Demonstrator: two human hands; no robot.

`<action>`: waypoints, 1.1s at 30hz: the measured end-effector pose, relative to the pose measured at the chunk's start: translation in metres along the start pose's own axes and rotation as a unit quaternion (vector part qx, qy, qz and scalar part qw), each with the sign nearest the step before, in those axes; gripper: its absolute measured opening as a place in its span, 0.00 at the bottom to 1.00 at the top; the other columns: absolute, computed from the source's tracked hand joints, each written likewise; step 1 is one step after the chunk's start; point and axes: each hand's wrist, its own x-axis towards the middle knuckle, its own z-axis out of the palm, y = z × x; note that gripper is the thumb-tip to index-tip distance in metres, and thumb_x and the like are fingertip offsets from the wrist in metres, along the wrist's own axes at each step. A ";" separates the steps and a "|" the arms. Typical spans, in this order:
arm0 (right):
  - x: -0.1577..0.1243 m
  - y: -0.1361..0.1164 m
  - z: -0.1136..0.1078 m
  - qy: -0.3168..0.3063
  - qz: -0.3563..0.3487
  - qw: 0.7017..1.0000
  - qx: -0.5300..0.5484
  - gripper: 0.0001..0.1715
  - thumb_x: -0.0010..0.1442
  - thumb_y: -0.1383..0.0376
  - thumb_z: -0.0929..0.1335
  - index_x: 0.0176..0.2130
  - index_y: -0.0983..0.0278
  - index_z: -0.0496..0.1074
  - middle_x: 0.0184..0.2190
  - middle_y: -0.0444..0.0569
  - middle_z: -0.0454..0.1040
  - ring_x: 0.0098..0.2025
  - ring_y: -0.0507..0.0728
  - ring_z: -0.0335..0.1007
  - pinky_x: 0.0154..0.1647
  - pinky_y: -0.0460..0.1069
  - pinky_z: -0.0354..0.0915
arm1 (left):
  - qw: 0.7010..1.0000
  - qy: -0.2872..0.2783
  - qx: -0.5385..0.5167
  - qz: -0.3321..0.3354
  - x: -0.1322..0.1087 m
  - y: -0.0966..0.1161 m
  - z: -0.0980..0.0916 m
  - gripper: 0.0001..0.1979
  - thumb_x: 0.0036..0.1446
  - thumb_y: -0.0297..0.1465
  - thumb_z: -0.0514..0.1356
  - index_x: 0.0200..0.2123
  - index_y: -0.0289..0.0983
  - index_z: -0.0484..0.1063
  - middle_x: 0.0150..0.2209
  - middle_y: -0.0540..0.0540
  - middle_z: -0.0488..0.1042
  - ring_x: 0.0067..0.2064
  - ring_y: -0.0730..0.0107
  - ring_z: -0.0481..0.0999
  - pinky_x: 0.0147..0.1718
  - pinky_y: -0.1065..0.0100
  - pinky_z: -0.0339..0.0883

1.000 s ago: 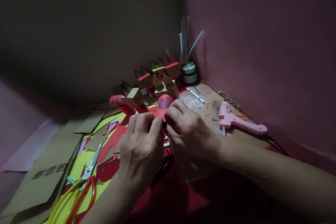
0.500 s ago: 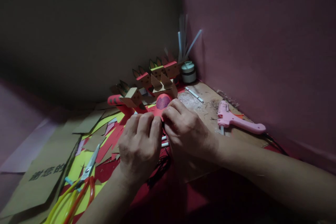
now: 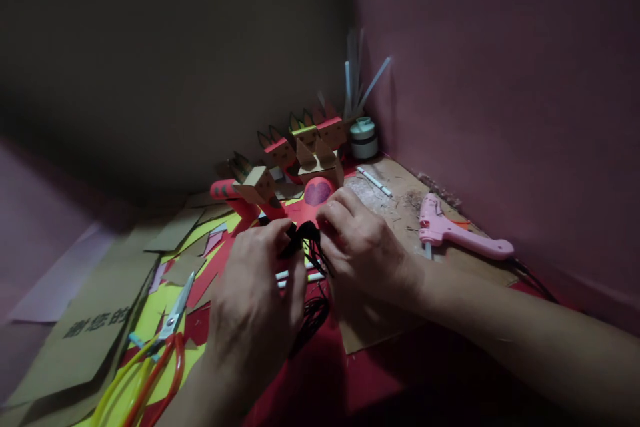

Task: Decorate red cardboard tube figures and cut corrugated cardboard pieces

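Observation:
A small bundle of black yarn (image 3: 309,232) stretches between my two hands, with loose strands hanging below it. My left hand (image 3: 255,287) pinches its left end between thumb and fingers. The fingers of my right hand (image 3: 363,243) are closed on the other end; the fingertips are partly hidden. Just beyond them stands a red paper tube with a purple heart (image 3: 318,192), and a cardboard box head with pointed ears (image 3: 320,165) is behind its top. Under my hands lies a loose coil of black yarn (image 3: 314,320), near some white pens (image 3: 285,279).
Scissors (image 3: 170,327) with yellow and orange handles lie at left on paper scraps and cardboard (image 3: 75,353). A pink glue gun (image 3: 450,230) rests at right. Similar cardboard figures (image 3: 280,153) stand at the back, beside a jar (image 3: 363,139) and glue sticks (image 3: 373,87). Walls meet behind.
My left fingers have drawn apart from my right hand and spread a little, so the black yarn between them now shows. The view has shifted slightly; the figures have stayed put.

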 end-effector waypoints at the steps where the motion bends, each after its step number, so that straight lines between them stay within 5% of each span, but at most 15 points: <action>1: 0.000 0.000 0.000 0.000 0.000 1.000 0.000 0.06 0.63 0.74 0.61 0.36 0.66 0.65 0.32 0.52 0.65 0.36 0.57 0.63 0.36 0.53 0.71 | 1.000 -0.005 -0.013 -0.020 -0.001 -0.002 -0.002 0.12 0.60 0.24 0.57 0.48 0.33 0.66 0.35 0.44 0.73 0.37 0.65 0.73 0.38 0.65 0.68; 6: -0.002 0.000 0.000 0.018 -0.002 1.000 0.005 0.05 0.62 0.74 0.62 0.36 0.67 0.65 0.33 0.54 0.65 0.36 0.58 0.64 0.37 0.54 0.71 | 0.998 -0.027 -0.027 -0.050 -0.006 -0.008 0.006 0.05 0.62 0.26 0.57 0.42 0.34 0.69 0.32 0.47 0.74 0.32 0.69 0.73 0.32 0.68 0.66; 11: -0.003 0.001 0.002 0.026 0.000 1.000 0.003 0.05 0.61 0.74 0.62 0.34 0.67 0.65 0.32 0.53 0.65 0.36 0.59 0.64 0.37 0.55 0.71 | 1.000 -0.001 0.002 0.017 -0.010 -0.003 0.018 0.06 0.61 0.23 0.58 0.42 0.33 0.71 0.34 0.43 0.76 0.35 0.64 0.75 0.33 0.65 0.66; 18: -0.007 0.002 -0.001 0.018 0.006 1.000 0.015 0.06 0.59 0.76 0.62 0.36 0.68 0.66 0.34 0.54 0.65 0.37 0.59 0.65 0.38 0.56 0.70 | 0.999 -0.040 -0.033 0.007 -0.021 -0.013 0.009 0.05 0.62 0.24 0.57 0.39 0.35 0.73 0.32 0.46 0.76 0.31 0.70 0.74 0.30 0.69 0.65; 25: -0.012 0.002 -0.003 0.024 0.006 1.000 0.008 0.13 0.56 0.75 0.64 0.43 0.69 0.66 0.36 0.55 0.67 0.37 0.60 0.66 0.36 0.56 0.68 | 0.983 -0.073 -0.056 -0.158 -0.029 -0.068 0.001 0.09 0.61 0.31 0.55 0.33 0.37 0.75 0.31 0.48 0.78 0.31 0.69 0.75 0.31 0.69 0.67; 29: -0.016 0.002 -0.003 0.035 0.017 0.999 0.003 0.20 0.53 0.77 0.65 0.47 0.69 0.65 0.39 0.55 0.67 0.35 0.57 0.65 0.35 0.54 0.68 | 0.945 -0.116 -0.026 -0.306 -0.013 -0.113 -0.001 0.15 0.57 0.37 0.56 0.44 0.37 0.74 0.35 0.45 0.78 0.35 0.63 0.77 0.37 0.63 0.70; 33: -0.020 0.003 -0.005 0.042 0.011 0.999 -0.004 0.25 0.49 0.78 0.65 0.48 0.68 0.64 0.40 0.54 0.67 0.35 0.56 0.65 0.35 0.53 0.68 | 0.936 -0.150 0.011 -0.317 0.015 -0.160 0.010 0.27 0.51 0.37 0.59 0.54 0.32 0.68 0.46 0.37 0.74 0.46 0.54 0.75 0.45 0.57 0.70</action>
